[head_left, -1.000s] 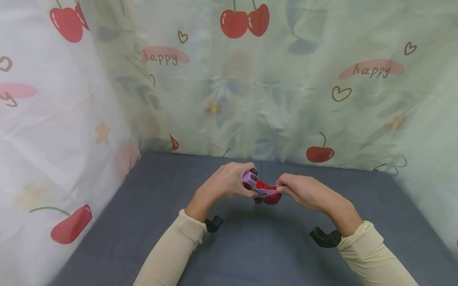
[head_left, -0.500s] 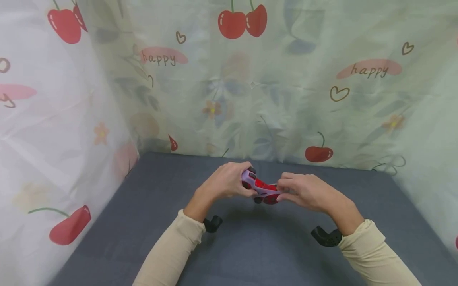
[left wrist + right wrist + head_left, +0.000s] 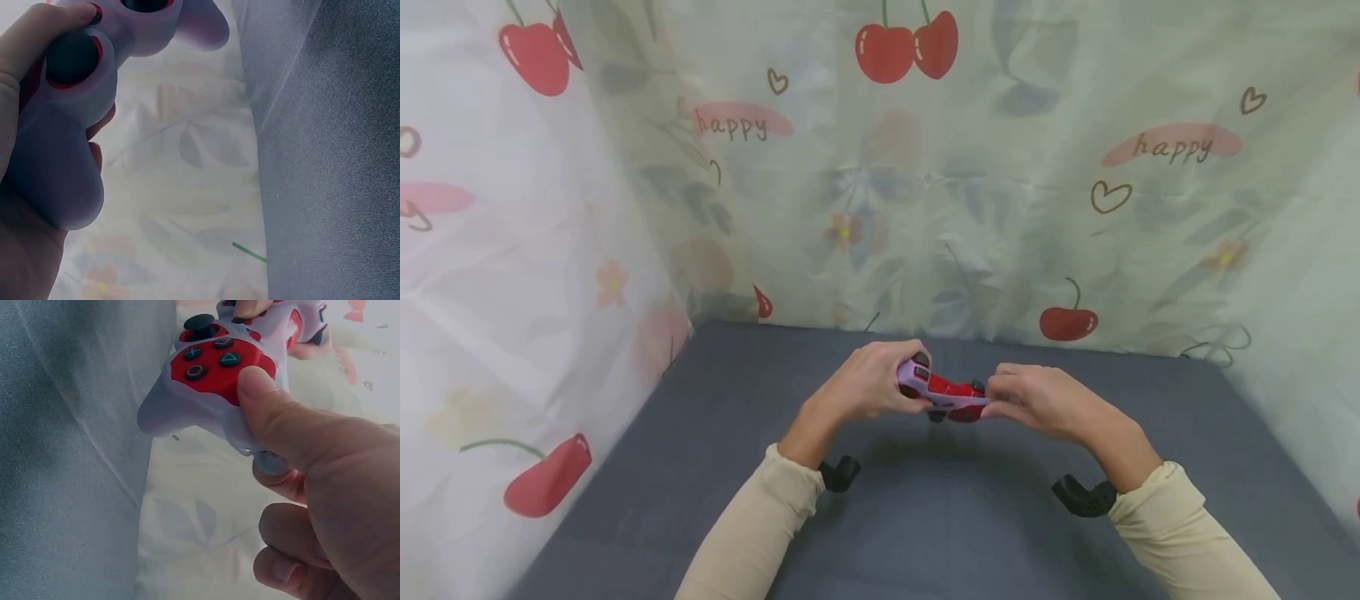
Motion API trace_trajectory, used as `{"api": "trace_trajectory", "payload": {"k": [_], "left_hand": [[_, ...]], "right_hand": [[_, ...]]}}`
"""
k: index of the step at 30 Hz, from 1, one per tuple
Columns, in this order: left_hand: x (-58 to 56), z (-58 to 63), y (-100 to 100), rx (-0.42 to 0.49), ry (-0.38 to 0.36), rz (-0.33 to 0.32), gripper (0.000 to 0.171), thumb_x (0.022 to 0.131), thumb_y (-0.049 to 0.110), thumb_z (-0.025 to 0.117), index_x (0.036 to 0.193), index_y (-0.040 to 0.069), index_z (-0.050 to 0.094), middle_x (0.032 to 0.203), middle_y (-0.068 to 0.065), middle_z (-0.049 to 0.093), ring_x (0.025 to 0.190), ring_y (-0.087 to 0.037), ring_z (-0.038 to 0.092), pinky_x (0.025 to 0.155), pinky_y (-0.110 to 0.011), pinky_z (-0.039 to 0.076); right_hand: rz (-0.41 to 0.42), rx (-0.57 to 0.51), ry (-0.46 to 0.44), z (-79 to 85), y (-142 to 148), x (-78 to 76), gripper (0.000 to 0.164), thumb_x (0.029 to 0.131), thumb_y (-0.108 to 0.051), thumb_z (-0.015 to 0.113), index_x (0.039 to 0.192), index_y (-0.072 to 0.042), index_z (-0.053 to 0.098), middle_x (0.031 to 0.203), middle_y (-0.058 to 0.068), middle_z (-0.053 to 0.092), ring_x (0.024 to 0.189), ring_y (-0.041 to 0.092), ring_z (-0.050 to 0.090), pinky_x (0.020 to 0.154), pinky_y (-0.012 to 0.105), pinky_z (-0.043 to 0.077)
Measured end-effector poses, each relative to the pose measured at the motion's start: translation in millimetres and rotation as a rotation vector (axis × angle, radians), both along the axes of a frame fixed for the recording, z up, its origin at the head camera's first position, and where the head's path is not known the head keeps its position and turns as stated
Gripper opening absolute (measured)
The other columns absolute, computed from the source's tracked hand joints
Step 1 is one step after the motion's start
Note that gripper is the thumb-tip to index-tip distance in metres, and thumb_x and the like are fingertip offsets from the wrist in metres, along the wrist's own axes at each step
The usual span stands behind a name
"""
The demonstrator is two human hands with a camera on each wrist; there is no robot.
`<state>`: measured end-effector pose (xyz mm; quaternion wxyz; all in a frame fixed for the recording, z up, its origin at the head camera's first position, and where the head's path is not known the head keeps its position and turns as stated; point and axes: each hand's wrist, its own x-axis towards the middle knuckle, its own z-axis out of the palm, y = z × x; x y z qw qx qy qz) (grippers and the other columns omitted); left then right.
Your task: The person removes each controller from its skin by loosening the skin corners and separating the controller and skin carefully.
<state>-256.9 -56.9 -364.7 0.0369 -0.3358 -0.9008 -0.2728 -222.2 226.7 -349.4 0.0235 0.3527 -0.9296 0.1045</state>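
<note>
A red game controller (image 3: 951,389) in a lavender silicone cover (image 3: 194,403) is held up above the table, between both hands. My left hand (image 3: 872,382) grips its left end; in the left wrist view the thumb lies by a thumbstick (image 3: 74,59) and a covered handle (image 3: 59,169) rests along the palm. My right hand (image 3: 1037,402) pinches the other end at the shoulder edge. In the right wrist view the thumb (image 3: 265,397) presses on the red face beside the symbol buttons (image 3: 229,359), index finger beneath, the other fingers curled. The cover lies around the red face there.
A dark grey cloth covers the table (image 3: 940,517). Pale curtains (image 3: 925,208) printed with cherries and flowers stand behind and at both sides. Black wrist mounts (image 3: 1084,496) sit below both wrists.
My left hand and the controller have shifted slightly left. The right hand's thumb and fingers have spread and changed their hold at the controller's right end.
</note>
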Motion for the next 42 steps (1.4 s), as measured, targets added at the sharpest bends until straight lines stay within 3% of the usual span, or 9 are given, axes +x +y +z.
{"api": "trace_trajectory", "payload": {"k": [15, 26, 33, 37, 42], "left_hand": [[-2.6, -1.5, -7.2, 0.136, -0.194, -0.003, 0.038, 0.081, 0.033, 0.085, 0.108, 0.023, 0.061, 0.087, 0.006, 0.067, 0.072, -0.015, 0.063, 0.063, -0.03, 0.054], [-3.8, -4.8, -12.4, 0.277, -0.308, -0.013, 0.038, 0.082, 0.036, 0.085, 0.107, 0.024, 0.06, 0.087, 0.004, 0.07, 0.072, -0.018, 0.066, 0.066, -0.036, 0.056], [-7.9, -11.3, -15.1, 0.421, -0.381, -0.009, 0.041, 0.081, 0.04, 0.087, 0.107, 0.022, 0.062, 0.088, -0.001, 0.072, 0.072, -0.021, 0.066, 0.065, -0.036, 0.056], [-11.1, -12.3, -13.7, 0.473, -0.376, 0.001, 0.04, 0.081, 0.041, 0.086, 0.107, 0.021, 0.062, 0.088, -0.003, 0.07, 0.072, -0.021, 0.064, 0.066, -0.036, 0.057], [-11.5, -13.0, -6.6, 0.511, -0.373, 0.024, 0.038, 0.083, 0.037, 0.085, 0.106, 0.018, 0.062, 0.082, -0.003, 0.068, 0.066, -0.017, 0.058, 0.061, -0.032, 0.051]], "right_hand": [[0.049, -0.167, 0.051, -3.2, 1.1, 8.2, 0.013, 0.086, -0.028, 0.082, 0.086, -0.027, 0.068, 0.085, -0.018, 0.053, 0.07, -0.004, 0.046, 0.063, 0.019, 0.046], [0.051, -0.197, 0.094, -1.2, -3.9, 17.4, 0.015, 0.083, -0.027, 0.084, 0.087, -0.03, 0.07, 0.087, -0.017, 0.051, 0.067, -0.006, 0.045, 0.059, 0.017, 0.045], [0.107, -0.209, 0.201, -1.7, -6.7, 23.8, 0.011, 0.086, -0.032, 0.081, 0.09, -0.028, 0.071, 0.091, -0.016, 0.051, 0.065, -0.009, 0.045, 0.059, 0.013, 0.043], [0.146, -0.227, 0.343, -2.1, -8.0, 26.3, 0.01, 0.091, -0.035, 0.075, 0.093, -0.025, 0.074, 0.093, -0.012, 0.055, 0.064, -0.007, 0.049, 0.059, 0.012, 0.044], [0.153, -0.211, 0.493, -3.4, -10.6, 25.4, 0.022, 0.097, -0.039, 0.065, 0.096, -0.019, 0.077, 0.093, -0.005, 0.059, 0.061, 0.0, 0.053, 0.059, 0.017, 0.049]]}}
